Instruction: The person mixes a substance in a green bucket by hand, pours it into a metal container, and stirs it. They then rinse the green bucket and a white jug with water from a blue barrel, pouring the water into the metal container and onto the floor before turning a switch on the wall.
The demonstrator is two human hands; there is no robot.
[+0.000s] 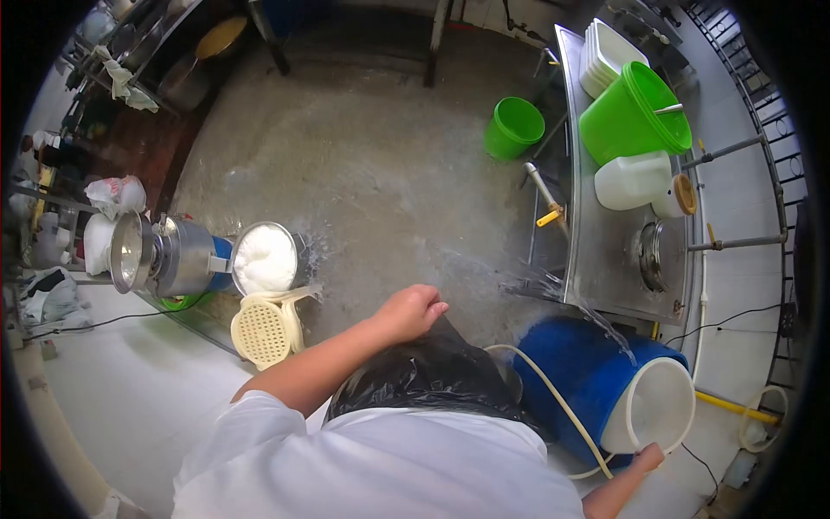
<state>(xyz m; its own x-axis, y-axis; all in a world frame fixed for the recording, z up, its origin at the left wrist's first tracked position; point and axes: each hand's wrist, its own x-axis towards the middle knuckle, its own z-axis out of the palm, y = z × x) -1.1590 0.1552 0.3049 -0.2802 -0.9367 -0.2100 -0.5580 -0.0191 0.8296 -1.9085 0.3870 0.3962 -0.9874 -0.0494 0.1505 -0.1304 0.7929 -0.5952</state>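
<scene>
My right hand (647, 458) grips the near rim of a white bucket (661, 402), whose round mouth shows at the lower right. A large blue drum (566, 363) is beside and partly behind the bucket. A streak of water (596, 320) hangs in the air above the drum and runs toward the sink counter's corner. In front of my body, my left hand (413, 313) is curled closed over the black plastic apron (424, 376), with nothing visible in it. A cream hose (553, 389) curves past the drum.
The steel counter (596, 268) at right carries a green bucket (627, 117), white jug (631, 180) and white trays (609, 56). Another green bucket (514, 128) stands on the wet floor (363, 190). At left are a steel machine (181, 255), white-filled pot (265, 258) and perforated cream baskets (261, 333).
</scene>
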